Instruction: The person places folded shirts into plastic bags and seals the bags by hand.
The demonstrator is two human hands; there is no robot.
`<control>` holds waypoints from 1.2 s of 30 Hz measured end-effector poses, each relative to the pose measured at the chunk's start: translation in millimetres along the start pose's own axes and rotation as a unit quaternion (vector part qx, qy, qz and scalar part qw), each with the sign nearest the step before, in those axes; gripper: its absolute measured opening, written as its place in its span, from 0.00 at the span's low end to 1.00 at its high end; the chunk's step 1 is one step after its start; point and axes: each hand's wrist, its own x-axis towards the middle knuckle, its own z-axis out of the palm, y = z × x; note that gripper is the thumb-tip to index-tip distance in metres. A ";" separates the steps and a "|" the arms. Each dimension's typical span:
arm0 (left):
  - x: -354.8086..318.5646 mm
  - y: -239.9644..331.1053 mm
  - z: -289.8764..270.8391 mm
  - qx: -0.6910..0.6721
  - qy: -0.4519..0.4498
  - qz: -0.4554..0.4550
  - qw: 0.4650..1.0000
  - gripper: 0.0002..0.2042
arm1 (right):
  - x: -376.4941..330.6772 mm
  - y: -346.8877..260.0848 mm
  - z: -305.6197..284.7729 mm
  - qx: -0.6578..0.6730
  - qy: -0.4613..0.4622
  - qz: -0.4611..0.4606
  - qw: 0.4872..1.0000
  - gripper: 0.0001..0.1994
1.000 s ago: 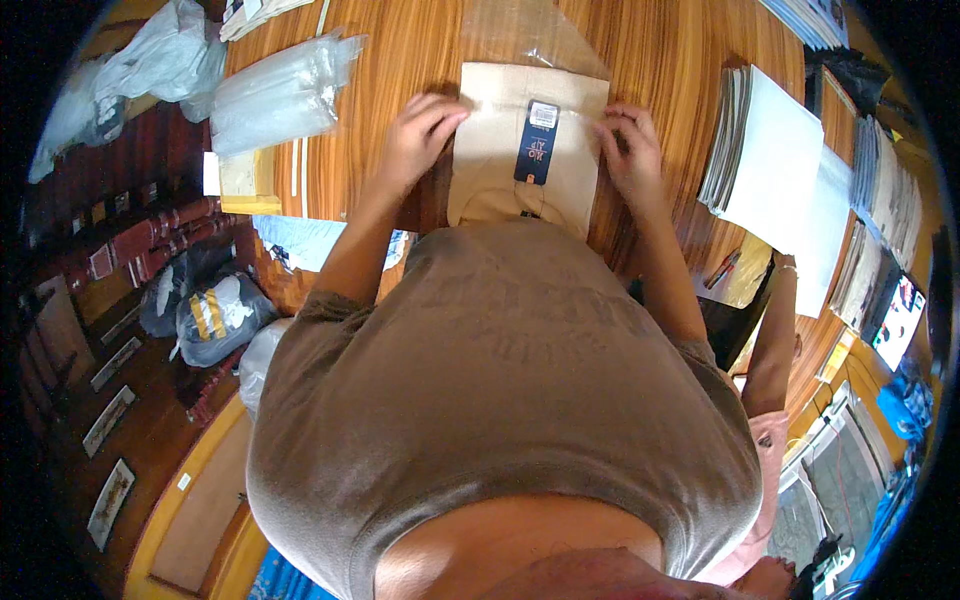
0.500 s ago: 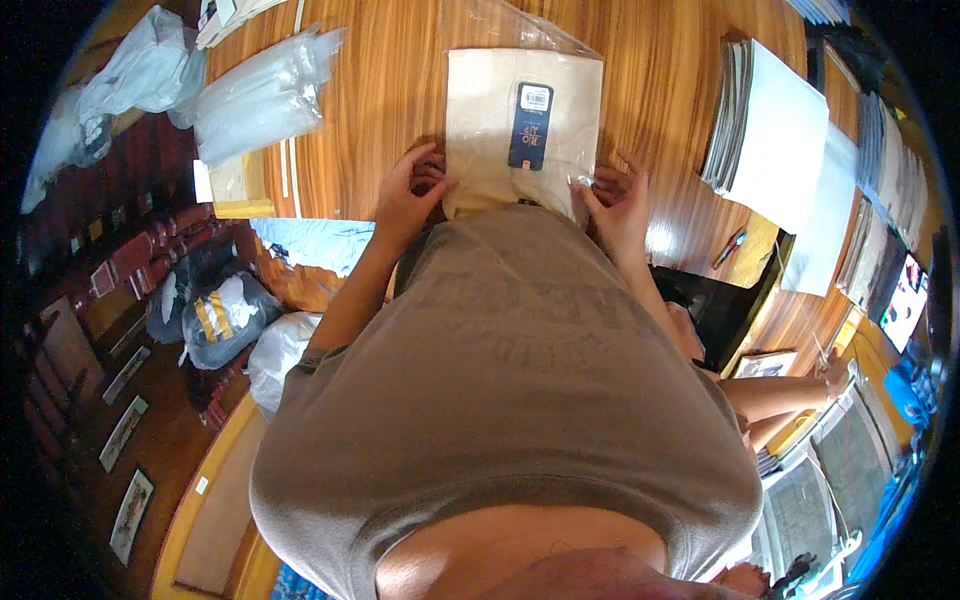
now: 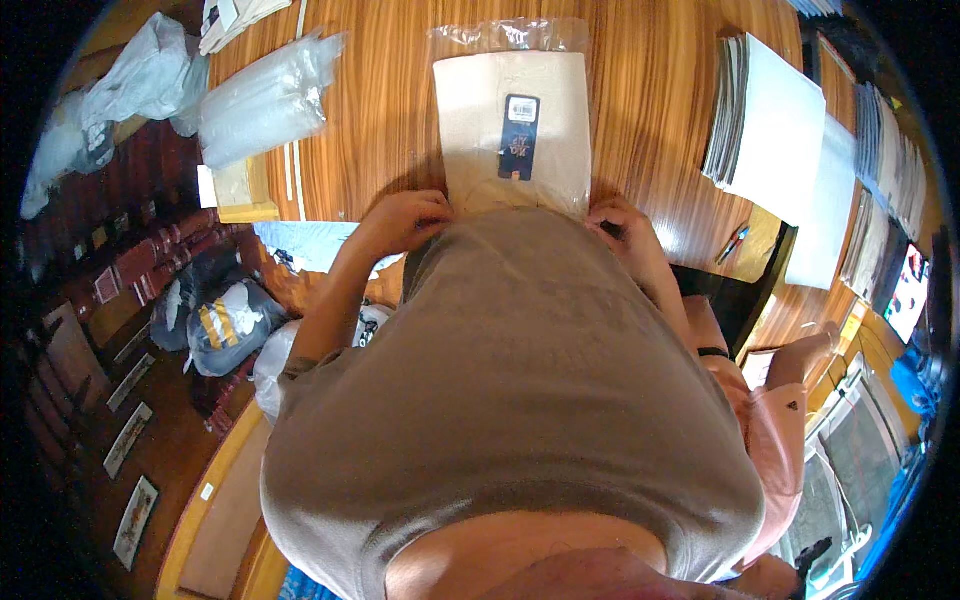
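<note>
A folded beige garment (image 3: 470, 120) lies on the wooden table in front of me, inside a clear plastic bag (image 3: 510, 36). The bag's see-through end sticks out past the garment's far edge. On the garment sits a dark blue tag (image 3: 517, 150) with a white barcode label. My left hand (image 3: 408, 220) is closed at the bag's near left corner, my right hand (image 3: 628, 232) at its near right corner, fingers curled in a pinch. My shirt front hides the bag's near edge, and the fingertips are partly hidden.
Clear empty bags (image 3: 268, 100) are piled at the left. To the right stand a stack of white-topped sheets (image 3: 775, 130) and a small cutting tool (image 3: 733, 245). Filled plastic bags (image 3: 235, 325) sit below the table at the left. Another person in pink (image 3: 778, 430) is close on my right.
Both hands have come closer to my body with the bag's near corners. The bag's far end now lies straight beyond the garment instead of slanting. The person at my right has shifted.
</note>
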 end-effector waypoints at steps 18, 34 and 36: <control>109.7 103.6 11.5 0.104 0.220 0.120 0.963 0.08 | 111.4 -46.1 27.0 0.286 0.087 0.174 0.938 0.22; 75.9 32.5 39.5 0.267 0.186 0.154 0.933 0.50 | 66.4 -2.7 47.5 0.435 0.035 0.153 0.886 0.17; 73.4 32.5 58.2 0.265 0.200 0.149 0.931 0.44 | 33.3 12.6 40.4 0.482 0.009 0.166 0.860 0.17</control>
